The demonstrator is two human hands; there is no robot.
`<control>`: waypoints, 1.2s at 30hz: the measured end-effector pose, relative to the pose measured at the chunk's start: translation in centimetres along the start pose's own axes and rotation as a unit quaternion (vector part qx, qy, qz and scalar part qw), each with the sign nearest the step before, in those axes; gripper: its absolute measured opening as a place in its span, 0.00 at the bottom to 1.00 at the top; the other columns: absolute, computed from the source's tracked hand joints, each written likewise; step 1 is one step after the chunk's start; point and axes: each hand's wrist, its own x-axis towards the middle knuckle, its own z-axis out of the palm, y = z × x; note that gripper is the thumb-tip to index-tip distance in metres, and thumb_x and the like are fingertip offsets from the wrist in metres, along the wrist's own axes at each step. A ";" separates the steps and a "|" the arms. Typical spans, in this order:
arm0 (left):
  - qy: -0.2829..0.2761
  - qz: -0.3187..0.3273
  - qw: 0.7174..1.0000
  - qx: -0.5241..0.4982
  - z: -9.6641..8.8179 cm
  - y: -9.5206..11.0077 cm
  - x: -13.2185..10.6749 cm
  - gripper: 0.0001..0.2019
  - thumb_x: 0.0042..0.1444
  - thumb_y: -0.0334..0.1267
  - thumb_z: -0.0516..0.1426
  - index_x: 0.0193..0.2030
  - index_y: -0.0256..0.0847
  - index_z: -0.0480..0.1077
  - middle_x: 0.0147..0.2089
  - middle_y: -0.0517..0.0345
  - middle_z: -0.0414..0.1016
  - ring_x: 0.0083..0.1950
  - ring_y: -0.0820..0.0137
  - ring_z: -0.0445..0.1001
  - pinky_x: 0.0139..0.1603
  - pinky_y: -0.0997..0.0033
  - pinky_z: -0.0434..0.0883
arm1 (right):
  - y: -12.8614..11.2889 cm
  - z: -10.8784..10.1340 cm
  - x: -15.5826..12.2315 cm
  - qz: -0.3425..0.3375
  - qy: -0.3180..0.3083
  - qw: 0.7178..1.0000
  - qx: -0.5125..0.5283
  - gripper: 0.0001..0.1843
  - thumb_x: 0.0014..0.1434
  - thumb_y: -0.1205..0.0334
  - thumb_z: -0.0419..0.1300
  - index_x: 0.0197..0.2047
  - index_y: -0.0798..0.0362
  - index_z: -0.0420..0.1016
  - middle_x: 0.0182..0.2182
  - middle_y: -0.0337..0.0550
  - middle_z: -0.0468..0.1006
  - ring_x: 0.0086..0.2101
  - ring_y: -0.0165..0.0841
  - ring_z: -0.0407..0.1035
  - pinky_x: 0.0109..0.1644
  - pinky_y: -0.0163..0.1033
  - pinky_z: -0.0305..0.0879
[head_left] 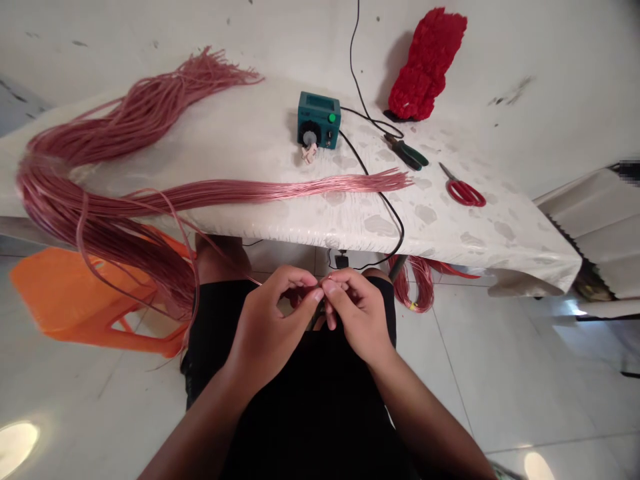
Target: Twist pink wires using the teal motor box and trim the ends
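Your forearms (200,433) come in from the bottom of the frame over black clothing (310,407), with both hands held close together above your lap. Left hand (270,330): fingers curled, narrow pinch. Right hand (357,313): same narrow pinch, its fingertips (331,288) touching those of the left. Held between them is thin pink wire (287,292); strand count too small to tell.

That wire runs from your left hand toward a pink wire hank (100,220), which drapes over the left end of the table (480,227) and hangs down beside an orange stool (75,300). One long arm of the hank lies straight along the table, its loose ends pointing right.

Farther along the tabletop: a teal control box (319,120) with a dial, its black cable (385,200) trailing over the table edge; green-handled pliers (406,152); red scissors (463,192); a red fluffy bundle (427,65). Below the table's edge hangs a red wire coil (417,285).
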 end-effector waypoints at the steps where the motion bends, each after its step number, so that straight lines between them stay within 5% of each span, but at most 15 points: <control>1: 0.003 -0.001 1.000 -0.003 0.1 -0.2 -0.1 0.03 0.58 0.36 0.61 0.40 0.43 0.73 0.35 0.65 0.77 0.35 0.73 0.76 0.39 0.73 0.72 | 0.1 0.0 -0.1 0.000 0.009 1.000 -0.001 0.09 0.64 0.56 0.63 0.35 0.52 0.72 0.19 0.29 0.69 0.17 0.21 0.62 0.21 0.29 0.60; 13: -0.049 0.007 0.998 0.028 -0.1 -0.2 -0.5 0.01 0.60 0.35 0.61 0.37 0.44 0.75 0.32 0.67 0.77 0.33 0.76 0.74 0.35 0.76 0.69 | 1.2 -0.4 -1.3 -0.022 0.056 0.998 -0.036 0.07 0.63 0.57 0.65 0.39 0.51 0.80 0.18 0.30 0.71 0.16 0.21 0.63 0.21 0.28 0.60; 21: -0.108 -0.003 0.993 0.051 -0.2 -0.8 -1.0 0.04 0.64 0.36 0.57 0.39 0.46 0.73 0.33 0.68 0.74 0.34 0.76 0.73 0.36 0.75 0.67 | 1.7 -1.5 -1.8 -0.089 0.031 0.983 -0.160 0.05 0.65 0.62 0.62 0.37 0.51 0.76 0.21 0.30 0.70 0.20 0.22 0.63 0.28 0.31 0.62; 29: -0.137 -0.035 0.989 0.051 -0.9 -1.4 -1.3 0.03 0.63 0.36 0.57 0.38 0.46 0.72 0.32 0.68 0.73 0.32 0.76 0.72 0.34 0.75 0.66 | 1.5 -1.5 -1.4 -0.070 0.067 0.985 -0.142 0.08 0.67 0.59 0.60 0.35 0.51 0.73 0.17 0.28 0.66 0.18 0.23 0.61 0.24 0.31 0.59; 36: -0.098 -0.061 0.989 -0.093 -1.0 -2.3 -1.6 0.05 0.66 0.39 0.57 0.39 0.44 0.71 0.35 0.63 0.74 0.38 0.72 0.72 0.41 0.72 0.67 | 1.3 -1.7 -1.7 -0.041 0.020 0.995 -0.091 0.08 0.66 0.59 0.61 0.35 0.51 0.75 0.17 0.29 0.67 0.18 0.22 0.62 0.23 0.31 0.58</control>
